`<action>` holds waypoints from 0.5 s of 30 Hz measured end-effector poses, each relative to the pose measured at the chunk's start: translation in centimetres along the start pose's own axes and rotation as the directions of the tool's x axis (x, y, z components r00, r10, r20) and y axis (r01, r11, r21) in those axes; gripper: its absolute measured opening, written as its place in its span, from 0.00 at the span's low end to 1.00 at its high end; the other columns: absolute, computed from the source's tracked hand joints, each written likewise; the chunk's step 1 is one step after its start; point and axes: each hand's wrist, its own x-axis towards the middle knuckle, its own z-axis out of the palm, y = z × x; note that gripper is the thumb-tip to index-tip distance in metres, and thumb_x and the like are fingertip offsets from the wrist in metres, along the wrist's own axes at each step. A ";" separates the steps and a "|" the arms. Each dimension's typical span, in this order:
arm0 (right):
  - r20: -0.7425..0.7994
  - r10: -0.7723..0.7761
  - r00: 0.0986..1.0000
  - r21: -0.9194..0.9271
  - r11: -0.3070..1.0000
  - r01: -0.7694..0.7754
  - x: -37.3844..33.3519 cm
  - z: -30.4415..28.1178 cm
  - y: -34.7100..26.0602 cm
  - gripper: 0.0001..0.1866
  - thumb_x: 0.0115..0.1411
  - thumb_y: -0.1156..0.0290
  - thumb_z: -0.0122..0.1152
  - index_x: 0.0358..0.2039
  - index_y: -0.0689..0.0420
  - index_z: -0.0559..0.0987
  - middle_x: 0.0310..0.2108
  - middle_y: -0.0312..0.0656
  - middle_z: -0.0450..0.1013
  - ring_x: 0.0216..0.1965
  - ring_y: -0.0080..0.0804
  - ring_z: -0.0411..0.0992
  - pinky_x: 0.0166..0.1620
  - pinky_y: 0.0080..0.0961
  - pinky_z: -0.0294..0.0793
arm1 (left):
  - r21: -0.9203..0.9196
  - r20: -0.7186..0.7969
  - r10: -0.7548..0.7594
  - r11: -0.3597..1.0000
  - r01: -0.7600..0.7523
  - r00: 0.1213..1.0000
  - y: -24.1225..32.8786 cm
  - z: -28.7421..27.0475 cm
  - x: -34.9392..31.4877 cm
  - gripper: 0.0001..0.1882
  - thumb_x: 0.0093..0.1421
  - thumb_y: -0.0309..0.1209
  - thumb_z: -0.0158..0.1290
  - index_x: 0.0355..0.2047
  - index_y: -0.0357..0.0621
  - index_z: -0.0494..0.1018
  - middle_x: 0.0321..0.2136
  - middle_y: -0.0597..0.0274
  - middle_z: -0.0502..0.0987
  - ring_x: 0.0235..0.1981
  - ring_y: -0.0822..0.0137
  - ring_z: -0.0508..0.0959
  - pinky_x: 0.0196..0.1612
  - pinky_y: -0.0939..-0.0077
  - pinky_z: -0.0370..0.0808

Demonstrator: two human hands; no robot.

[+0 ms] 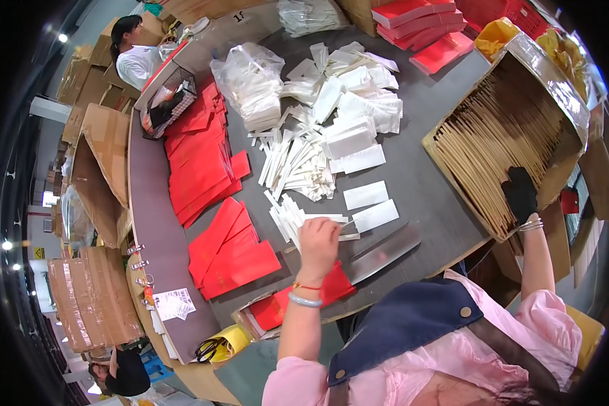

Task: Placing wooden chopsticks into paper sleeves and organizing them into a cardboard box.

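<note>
My left hand is closed in a pinch above the table. A thin pale sliver shows at its fingertips, too small to name. Beneath and beside it lie narrow white paper strips and two flat white paper slips. My right hand, in a black glove, rests against thin brown pieces packed on edge in an open cardboard box. Its fingers look stretched out and the thumb stands apart. A clear plastic sheet and a red packet in a small box lie near the table's front edge.
Red envelopes are piled along the left, with more fanned out nearer. White slips and a plastic bag fill the middle. Red stacks stand at the back. A wire basket hangs on the left partition; a person is beyond.
</note>
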 end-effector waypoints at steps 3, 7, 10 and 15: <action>0.074 0.069 0.995 0.052 0.996 -0.073 1.4 0.1 -0.5 0.14 0.56 0.73 0.60 0.42 0.64 0.75 0.39 0.51 0.73 0.43 0.50 0.71 0.48 0.36 0.70 | 0.038 0.029 -0.043 0.998 0.042 0.999 1.8 2.4 1.0 0.10 0.49 0.30 0.62 0.33 0.48 0.76 0.36 0.61 0.74 0.41 0.56 0.72 0.45 0.60 0.66; -0.030 0.072 0.997 0.040 0.997 -0.071 0.6 1.9 -0.3 0.12 0.57 0.71 0.58 0.41 0.61 0.74 0.39 0.52 0.73 0.44 0.50 0.71 0.48 0.37 0.70 | 0.116 0.147 -0.113 0.989 0.096 0.983 2.8 3.6 2.3 0.12 0.47 0.32 0.64 0.31 0.49 0.75 0.39 0.62 0.72 0.43 0.56 0.70 0.45 0.59 0.66; 0.050 0.173 0.984 -0.013 0.985 -0.173 1.3 0.8 -1.8 0.12 0.58 0.71 0.56 0.42 0.60 0.73 0.40 0.52 0.73 0.45 0.49 0.72 0.48 0.37 0.71 | 0.108 0.202 -0.112 0.990 0.091 0.973 2.8 3.9 2.2 0.12 0.46 0.31 0.65 0.30 0.49 0.74 0.34 0.62 0.72 0.40 0.57 0.71 0.45 0.58 0.65; -0.277 0.261 0.925 0.064 0.965 -0.253 1.1 -0.2 -1.6 0.09 0.64 0.71 0.54 0.41 0.62 0.73 0.33 0.48 0.75 0.36 0.44 0.74 0.41 0.32 0.72 | -0.056 0.168 -0.066 0.995 0.077 0.984 2.4 4.7 2.4 0.12 0.47 0.26 0.64 0.32 0.45 0.74 0.27 0.57 0.71 0.30 0.55 0.73 0.35 0.61 0.70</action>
